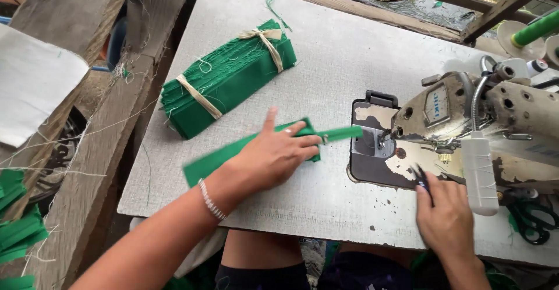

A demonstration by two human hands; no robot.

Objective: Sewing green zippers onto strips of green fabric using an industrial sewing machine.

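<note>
1. A long green fabric strip (256,144) lies flat on the grey table (326,51), near its middle, running from 8 o'clock up to 2 o'clock, its far tip touching the plate of the sewing machine (466,121).
2. The left hand (273,156) lies palm down on the strip, fingers spread fairly wide and pressing the cloth to the table; a beaded bracelet (211,200) circles the wrist.
3. The right hand (445,214), at 4 o'clock from the strip, is loosely curled, its fingertips pinching a small dark tool (420,176) beside the machine's base.
4. At 11 o'clock from the left hand sits a tied bundle of green strips (227,77), well apart.
5. Dark scissors (533,220) lie at the table's right edge.
</note>
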